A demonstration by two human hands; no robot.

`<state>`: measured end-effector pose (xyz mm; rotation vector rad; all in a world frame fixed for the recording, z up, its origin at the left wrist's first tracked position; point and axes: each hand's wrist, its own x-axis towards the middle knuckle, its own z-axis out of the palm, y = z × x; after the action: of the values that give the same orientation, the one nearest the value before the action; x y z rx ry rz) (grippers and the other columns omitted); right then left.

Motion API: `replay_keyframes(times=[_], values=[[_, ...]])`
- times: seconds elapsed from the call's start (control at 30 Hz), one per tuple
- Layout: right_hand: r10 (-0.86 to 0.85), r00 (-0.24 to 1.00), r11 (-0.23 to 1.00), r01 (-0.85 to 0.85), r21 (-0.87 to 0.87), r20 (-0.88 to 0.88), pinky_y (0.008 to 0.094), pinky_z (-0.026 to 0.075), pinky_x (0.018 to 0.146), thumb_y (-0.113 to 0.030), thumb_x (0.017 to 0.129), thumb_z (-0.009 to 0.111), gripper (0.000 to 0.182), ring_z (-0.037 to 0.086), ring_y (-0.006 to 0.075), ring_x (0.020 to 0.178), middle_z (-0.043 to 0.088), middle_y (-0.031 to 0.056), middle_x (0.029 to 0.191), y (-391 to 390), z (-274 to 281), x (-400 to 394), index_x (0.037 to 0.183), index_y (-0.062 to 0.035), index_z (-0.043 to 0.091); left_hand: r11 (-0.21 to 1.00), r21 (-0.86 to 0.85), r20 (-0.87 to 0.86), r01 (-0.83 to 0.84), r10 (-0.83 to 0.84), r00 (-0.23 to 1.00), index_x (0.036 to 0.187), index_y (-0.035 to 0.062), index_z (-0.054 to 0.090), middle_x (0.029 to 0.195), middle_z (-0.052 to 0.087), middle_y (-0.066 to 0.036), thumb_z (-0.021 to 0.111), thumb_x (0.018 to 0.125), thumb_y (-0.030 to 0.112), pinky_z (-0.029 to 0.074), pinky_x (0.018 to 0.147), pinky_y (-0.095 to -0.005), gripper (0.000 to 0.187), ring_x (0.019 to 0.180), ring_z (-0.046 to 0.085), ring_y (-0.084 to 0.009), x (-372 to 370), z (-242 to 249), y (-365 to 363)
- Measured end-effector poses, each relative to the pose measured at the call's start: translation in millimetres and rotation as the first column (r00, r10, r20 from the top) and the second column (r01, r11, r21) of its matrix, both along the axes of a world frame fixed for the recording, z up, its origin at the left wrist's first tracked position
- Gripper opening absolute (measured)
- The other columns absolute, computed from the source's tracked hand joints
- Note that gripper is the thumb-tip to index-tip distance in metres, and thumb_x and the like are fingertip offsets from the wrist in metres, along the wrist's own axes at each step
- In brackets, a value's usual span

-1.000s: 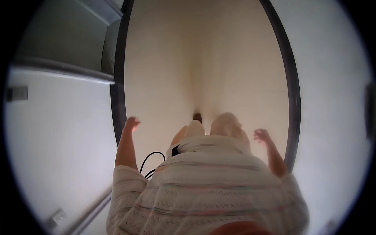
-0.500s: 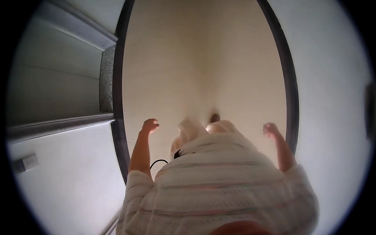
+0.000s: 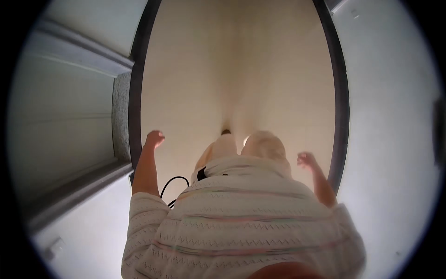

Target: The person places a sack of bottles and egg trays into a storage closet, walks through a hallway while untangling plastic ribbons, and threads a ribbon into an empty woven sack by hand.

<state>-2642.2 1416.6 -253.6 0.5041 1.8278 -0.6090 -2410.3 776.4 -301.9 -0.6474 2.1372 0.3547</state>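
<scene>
My left hand (image 3: 155,139) hangs in front of me on the left with its fingers curled in, and nothing shows in it. Over on the right, my right hand (image 3: 306,160) is held low, its fingers loosely bent and a little apart, slightly blurred, with no object in it. Neither hand touches anything. Between them are my light trousers (image 3: 265,144) and a striped knit top (image 3: 246,209). A black cable (image 3: 174,178) loops out at my left side near the waist. The dark tip of a shoe (image 3: 226,132) shows ahead of my left leg.
A beige tiled floor (image 3: 186,83) runs ahead between dark skirting borders (image 3: 342,93). On the left, a framed doorway recess (image 3: 65,116) has a speckled stone sill (image 3: 121,116). A pale wall (image 3: 385,139) rises on the right.
I have stepped forward along the floor, and the doorway has slid back in view. My left foot now leads instead of the right. Both hands sit further left in view.
</scene>
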Motion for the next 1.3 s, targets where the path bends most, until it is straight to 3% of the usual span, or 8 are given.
replay_keyframes(times=[0.17,0.37,0.47,0.5,0.77,1.0,1.13,1.3], values=[[0.028,0.982,0.994,-0.047,0.095,0.187,0.0389,0.042,0.056,-0.025,0.082,0.052,0.019,0.061,0.0214,0.072,0.060,0.0054,0.083,56.8,58.1,87.9,0.096,-0.0118,0.054,0.991,0.082,-0.396,-0.105,0.129,0.909,0.105,0.0081,0.055,0.099,0.059,-0.011,0.053,0.077,0.028,0.041,0.085,-0.0359,0.035,0.098,0.053,-0.0273,-106.3,49.8,9.2],[-0.294,0.946,0.956,0.294,0.020,0.140,0.0422,0.041,0.054,-0.021,0.081,0.051,0.016,0.061,0.0217,0.067,0.059,0.0058,0.078,110.3,43.7,67.3,0.094,-0.0125,0.055,0.985,0.155,-0.168,-0.074,0.100,0.981,0.110,0.0098,0.054,0.107,0.057,-0.010,0.055,0.077,0.027,0.041,0.087,-0.0338,0.037,0.101,0.052,-0.0242,-126.4,45.4,64.5],[-0.164,0.986,0.978,0.163,-0.130,0.001,0.0253,0.038,0.045,-0.028,0.077,0.059,0.021,0.055,0.0133,0.061,0.055,0.0014,0.071,85.3,31.4,-44.6,0.085,-0.0102,0.053,0.992,0.122,-0.150,-0.039,0.057,0.987,0.106,0.0099,0.057,0.108,0.056,-0.011,0.056,0.075,0.028,0.041,0.088,-0.0339,0.036,0.102,0.052,-0.0259,-94.8,17.8,67.3],[-0.013,0.996,0.996,0.020,0.085,-0.084,0.0251,0.038,0.045,-0.026,0.080,0.055,0.017,0.055,0.0126,0.060,0.055,0.0005,0.071,40.7,47.7,-78.7,0.085,-0.0104,0.053,0.989,0.115,-0.160,-0.091,0.109,0.981,0.104,0.0098,0.058,0.108,0.056,-0.011,0.056,0.074,0.029,0.041,0.088,-0.0341,0.036,0.102,0.052,-0.0263,-85.2,24.6,60.7],[-0.031,0.898,0.947,-0.113,-0.300,-0.438,0.0266,0.044,0.055,-0.021,0.085,0.047,0.029,0.059,0.0183,0.072,0.060,0.0073,0.088,-54.9,118.3,-192.9,0.108,-0.0042,0.052,0.775,0.005,0.338,-0.632,0.594,0.730,0.100,0.0079,0.060,0.103,0.059,-0.009,0.056,0.072,0.024,0.044,0.082,-0.0316,0.033,0.094,0.056,-0.0227,-45.9,68.4,71.2],[-0.006,0.999,1.000,0.005,-0.025,-0.052,0.0235,0.039,0.046,-0.014,0.082,0.052,0.019,0.058,0.0151,0.066,0.059,0.0052,0.082,-89.0,13.9,25.9,0.100,-0.0059,0.053,0.998,-0.043,-0.060,0.034,-0.037,0.998,0.083,0.0065,0.063,0.088,0.062,-0.012,0.054,0.070,0.024,0.045,0.079,-0.0370,0.024,0.087,0.056,-0.0302,16.9,-23.3,-93.3],[-0.136,0.979,0.991,0.136,0.011,0.150,0.0327,0.040,0.050,-0.027,0.080,0.051,0.018,0.059,0.0196,0.072,0.058,0.0041,0.084,-9.6,38.5,112.6,0.089,-0.0112,0.054,0.996,-0.019,-0.421,-0.089,0.072,0.904,0.101,0.0079,0.058,0.096,0.060,-0.013,0.054,0.071,0.025,0.044,0.082,-0.0356,0.034,0.092,0.056,-0.0291,-55.3,14.3,-78.4],[-0.119,0.969,0.985,0.088,0.149,0.218,0.0366,0.040,0.051,-0.025,0.080,0.051,0.016,0.058,0.0208,0.068,0.057,0.0059,0.079,74.1,25.6,133.1,0.085,-0.0099,0.054,0.955,0.222,-0.195,-0.199,0.243,0.950,0.105,0.0111,0.057,0.108,0.056,-0.010,0.056,0.072,0.029,0.041,0.087,-0.0344,0.037,0.103,0.051,-0.0251,-109.2,5.7,15.7]])
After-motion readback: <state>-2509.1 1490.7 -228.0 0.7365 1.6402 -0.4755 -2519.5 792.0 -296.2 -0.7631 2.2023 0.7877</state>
